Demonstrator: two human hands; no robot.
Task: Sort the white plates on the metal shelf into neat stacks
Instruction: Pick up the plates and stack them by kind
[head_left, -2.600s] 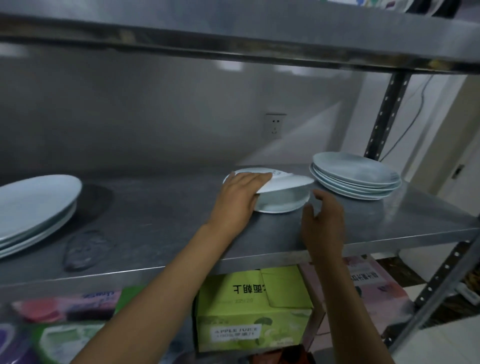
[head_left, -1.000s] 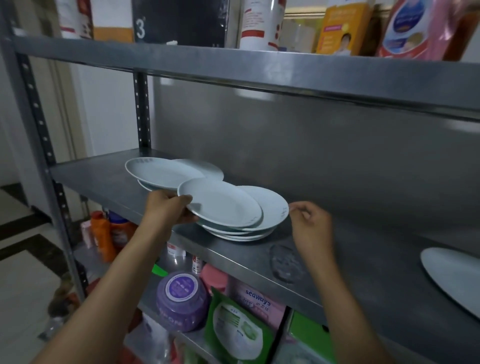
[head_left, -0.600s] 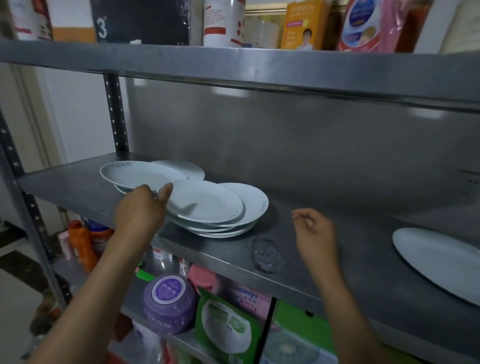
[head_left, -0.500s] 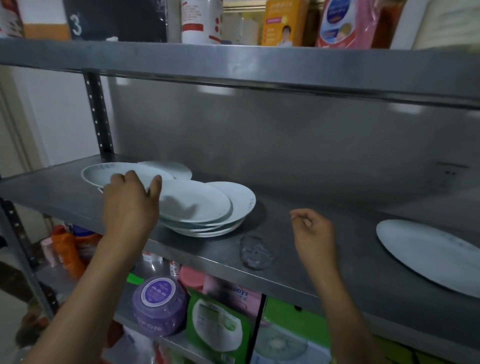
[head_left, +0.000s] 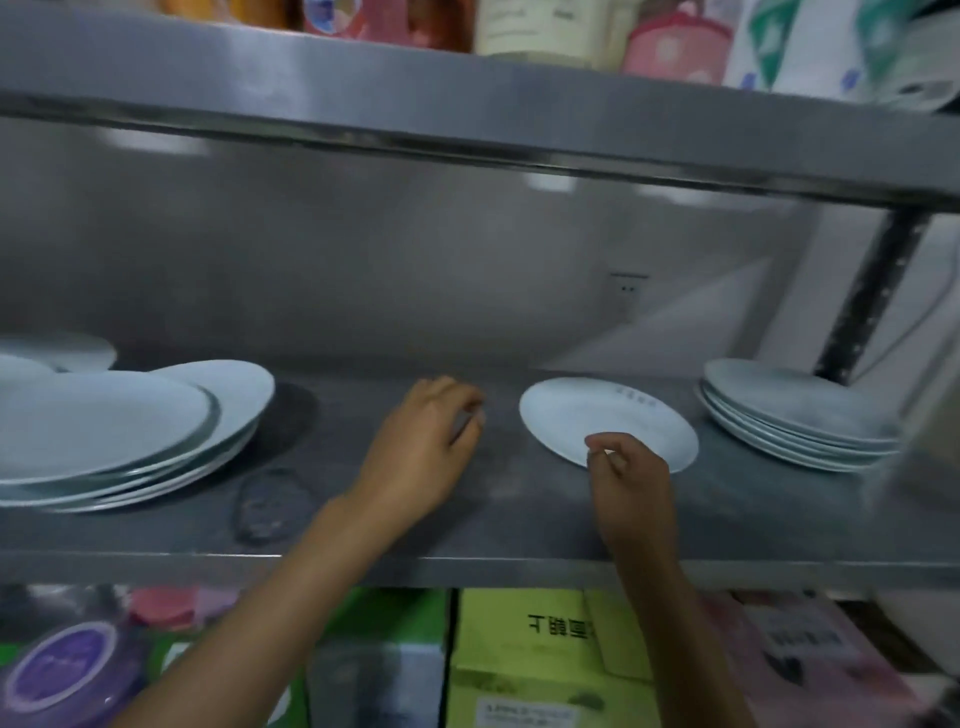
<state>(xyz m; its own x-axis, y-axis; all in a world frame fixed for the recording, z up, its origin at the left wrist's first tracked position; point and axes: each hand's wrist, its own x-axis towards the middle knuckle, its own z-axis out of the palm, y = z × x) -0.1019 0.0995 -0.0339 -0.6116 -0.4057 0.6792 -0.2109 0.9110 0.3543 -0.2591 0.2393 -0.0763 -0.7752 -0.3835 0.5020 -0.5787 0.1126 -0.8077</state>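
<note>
Metal shelf (head_left: 519, 519) in a storage rack, steel back panel behind, another shelf board overhead with blurred packages on it. I see three plate groups on the middle shelf: a loose left stack (head_left: 119, 441) with plates offset and cut off at the frame edge, a single plate (head_left: 597, 415) lying flat at centre-right, and a tidier right stack (head_left: 795, 421) beside the rack post (head_left: 872, 301). My left hand (head_left: 421, 447) hovers over bare shelf between the left stack and the single plate, fingers loosely curled, holding nothing. My right hand (head_left: 628, 478) is at the near rim of the single plate, thumb and forefinger drawn together; I cannot tell whether they actually pinch the rim. A dark smudge (head_left: 270, 504) sits on the shelf near the left stack. Below, a green carton (head_left: 524, 660) and a purple lid (head_left: 67, 670), both blurred. Print on the single plate is unreadable.
</note>
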